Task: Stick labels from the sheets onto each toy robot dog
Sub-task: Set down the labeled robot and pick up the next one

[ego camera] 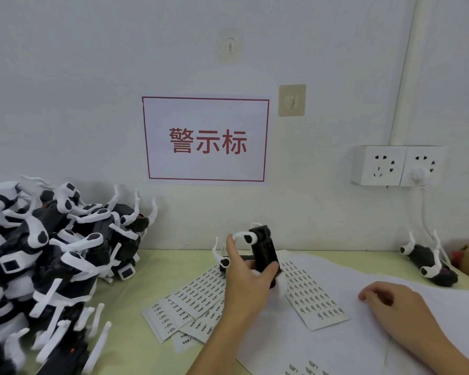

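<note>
Right below the wall sign, left hand grips one toy robot dog upright over the label sheets. Right hand rests loosely curled, holding nothing. Big pile of dogs left of the sign looks undone; one finished-looking dog lies off right.

Even, diffuse indoor lighting, moderately bright — no single source shows, and no hard glare appears anywhere. Shadows are soft: a faint one on the wall behind the heap of toy dogs at left, another under the left hand at centre. Wide-angle distortion bows the white pipe at upper right and curves the table edge. Detail is soft overall — print on the label sheets is illegible, and the lower left corner smears.
</note>
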